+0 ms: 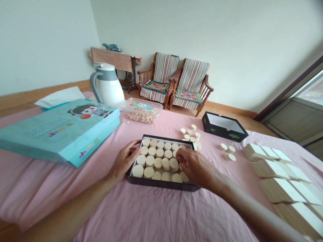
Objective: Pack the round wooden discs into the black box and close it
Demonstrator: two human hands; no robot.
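A shallow black box [161, 185] sits on the pink tablecloth before me, filled with rows of pale round wooden discs [157, 158]. My left hand [124, 160] grips the box's left edge, thumb on the rim. My right hand [195, 165] rests over the box's right side, fingertips pinched on a disc near the right rows. More loose discs [190, 133] lie just beyond the box, and three others [227, 152] lie to the right.
An empty black box lid [223, 127] lies at the back right. Stacks of pale wooden blocks [277, 171] fill the right edge. A teal gift box [63, 131], a white jug [108, 85] and a clear tub of nuts [141, 111] stand at left and back.
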